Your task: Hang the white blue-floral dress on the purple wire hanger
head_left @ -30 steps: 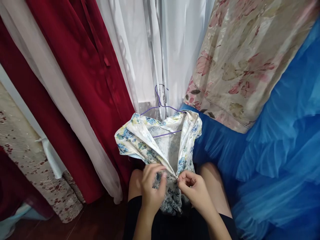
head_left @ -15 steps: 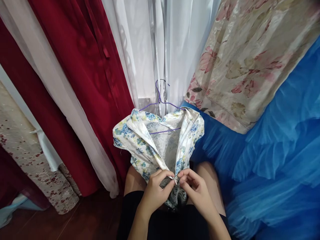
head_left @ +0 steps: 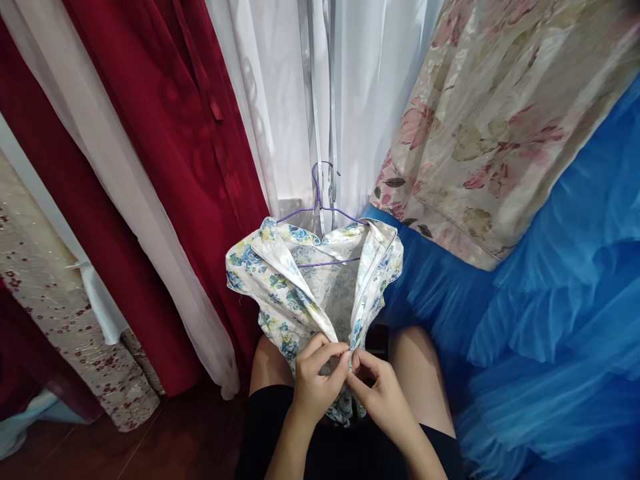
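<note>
A white dress with blue and yellow flowers, cap sleeves and pale piping hangs on a purple wire hanger. Its front gapes in a V, showing the paler inside. My left hand pinches the front edge at the bottom of the V between thumb and forefinger. Right beside it, my right hand pinches the opposite edge, its fingertips almost touching the left ones. Whatever small fastening may lie between the fingertips is hidden. Below the hands the dress bunches up between my thighs.
Dark red drapes and a beaded cream fabric hang at left. White gowns hang behind the hanger. At right hang a pink-flowered beige fabric and ruffled blue tulle. Reddish floor tiles show at lower left.
My right hand has shifted left and closed its fingers on the edge of the dress, against my left fingertips. The right side of the dress is drawn slightly inward.
</note>
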Available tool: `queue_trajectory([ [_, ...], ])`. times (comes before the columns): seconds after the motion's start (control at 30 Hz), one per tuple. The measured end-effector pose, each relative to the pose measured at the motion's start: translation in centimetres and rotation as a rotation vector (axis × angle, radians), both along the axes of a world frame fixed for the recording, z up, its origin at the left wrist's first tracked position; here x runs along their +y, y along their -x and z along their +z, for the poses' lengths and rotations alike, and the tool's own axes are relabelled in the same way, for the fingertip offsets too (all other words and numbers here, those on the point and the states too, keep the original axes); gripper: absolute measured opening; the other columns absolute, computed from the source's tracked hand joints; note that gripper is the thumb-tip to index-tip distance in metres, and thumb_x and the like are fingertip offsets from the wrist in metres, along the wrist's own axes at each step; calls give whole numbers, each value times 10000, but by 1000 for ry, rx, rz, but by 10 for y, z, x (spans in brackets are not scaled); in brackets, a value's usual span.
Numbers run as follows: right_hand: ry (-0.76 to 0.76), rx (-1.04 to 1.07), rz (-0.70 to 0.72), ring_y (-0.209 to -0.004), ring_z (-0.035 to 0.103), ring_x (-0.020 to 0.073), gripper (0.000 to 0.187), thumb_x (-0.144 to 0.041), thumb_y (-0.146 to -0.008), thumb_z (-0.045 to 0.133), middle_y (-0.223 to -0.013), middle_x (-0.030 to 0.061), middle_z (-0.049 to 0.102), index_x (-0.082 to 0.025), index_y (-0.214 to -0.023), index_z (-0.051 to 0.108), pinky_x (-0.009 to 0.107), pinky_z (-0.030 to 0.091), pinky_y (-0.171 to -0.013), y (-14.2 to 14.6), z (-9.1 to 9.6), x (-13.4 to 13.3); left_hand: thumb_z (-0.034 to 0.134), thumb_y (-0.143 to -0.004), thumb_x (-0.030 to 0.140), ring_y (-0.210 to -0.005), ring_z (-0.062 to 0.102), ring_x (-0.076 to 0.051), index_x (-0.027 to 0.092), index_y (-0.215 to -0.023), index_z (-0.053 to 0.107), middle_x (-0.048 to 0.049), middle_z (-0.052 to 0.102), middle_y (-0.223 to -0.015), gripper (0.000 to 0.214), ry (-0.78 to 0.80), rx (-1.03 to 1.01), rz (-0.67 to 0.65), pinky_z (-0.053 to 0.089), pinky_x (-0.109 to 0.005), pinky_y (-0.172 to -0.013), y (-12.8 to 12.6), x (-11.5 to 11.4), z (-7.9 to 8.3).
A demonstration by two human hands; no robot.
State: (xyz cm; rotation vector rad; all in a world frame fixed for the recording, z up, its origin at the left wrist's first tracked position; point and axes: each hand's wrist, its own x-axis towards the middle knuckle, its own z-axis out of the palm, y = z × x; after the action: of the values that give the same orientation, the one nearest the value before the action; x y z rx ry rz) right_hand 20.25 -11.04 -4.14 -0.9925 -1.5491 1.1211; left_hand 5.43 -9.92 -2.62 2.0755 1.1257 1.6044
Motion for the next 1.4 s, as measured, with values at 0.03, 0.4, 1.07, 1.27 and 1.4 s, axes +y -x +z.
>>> queue_trajectory([
  [0.03, 0, -1, -2, -666, 398, 140, 349, -385, -954, 606, -685, -35, 426, -210, -723, 411, 259, 333, -609, 0, 1, 0, 629, -922, 141, -751, 603, -143, 192, -989, 727, -23, 577, -801, 129, -8, 10, 18, 480, -243, -710, -1, 1, -2],
  [0.4, 16, -40, -33, -665, 391, 148, 313, -341, -945, 581, -678, -27, 431, -213, -711, 417, 266, 326, -607, 7, 3, 0, 498, -983, 204, -875, 622, -188, 211, -1047, 578, -34, 633, -922, 103, 233, -25, -11, 475, -281, -808, -2, 0, -13],
  [1.07, 26, 35, -69, -656, 381, 142, 354, -390, -916, 643, -679, -37, 397, -212, -703, 423, 264, 307, -612, 0, -7, 6, 753, -846, 250, -843, 753, -246, 243, -904, 806, -56, 797, -883, 79, 261, -206, 62, 571, -319, -800, 11, 0, -22],
  [1.27, 58, 34, -65, -643, 373, 132, 323, -325, -899, 651, -664, -41, 398, -211, -705, 419, 258, 291, -598, -2, 0, 3, 702, -885, 274, -757, 729, -195, 233, -855, 772, -51, 783, -829, 86, 72, -36, 76, 535, -270, -739, 33, 36, 12],
  [1.4, 65, 38, -53, -640, 385, 130, 312, -308, -883, 657, -664, -34, 435, -209, -698, 426, 255, 289, -591, 0, 9, 1, 602, -968, 313, -745, 686, -167, 202, -900, 707, -41, 754, -848, 167, -245, 255, 119, 509, -273, -714, 58, 98, 92],
])
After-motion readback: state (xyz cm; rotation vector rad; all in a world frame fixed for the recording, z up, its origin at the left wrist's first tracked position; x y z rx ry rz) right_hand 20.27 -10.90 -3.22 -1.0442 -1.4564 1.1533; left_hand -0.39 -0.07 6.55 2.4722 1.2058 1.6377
